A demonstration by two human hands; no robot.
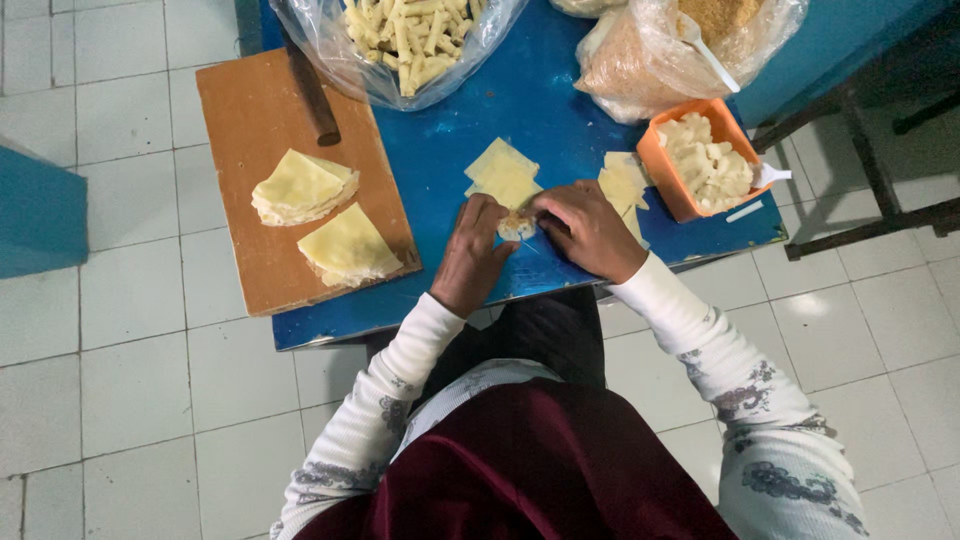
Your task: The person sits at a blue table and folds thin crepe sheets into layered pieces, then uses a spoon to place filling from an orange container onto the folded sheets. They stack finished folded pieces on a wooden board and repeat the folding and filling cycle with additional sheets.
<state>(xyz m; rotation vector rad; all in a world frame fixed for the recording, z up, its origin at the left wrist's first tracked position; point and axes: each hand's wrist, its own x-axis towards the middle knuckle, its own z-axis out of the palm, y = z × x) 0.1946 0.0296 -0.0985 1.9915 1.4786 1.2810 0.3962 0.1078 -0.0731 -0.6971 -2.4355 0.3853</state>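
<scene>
Rolling: both hands met over a small filled pastry wrapper [517, 224] at the near middle of the blue table [440, 150].
Left hand: the left hand [472, 255] lay knuckles up, fingers curled and pressed on the wrapper's left edge.
Right hand: the right hand [590, 232] pinched the wrapper's right edge, fingers closed on it.
Flat sheets: pale yellow wrapper sheets [503, 172] lay just beyond the hands; more sheets [622, 182] lay beside the right hand.
Orange tub: a square tub of pale filling [705, 160] stood right of the sheets, a white spoon [770, 176] at its rim.
Board: a wooden board [250, 120] at the left carried two stacks of folded wrappers [322, 215] and a dark stick [312, 95].
Bags: a clear bag of finished rolls [400, 40] and a bag of crumbs [640, 60] sat at the far edge.
</scene>
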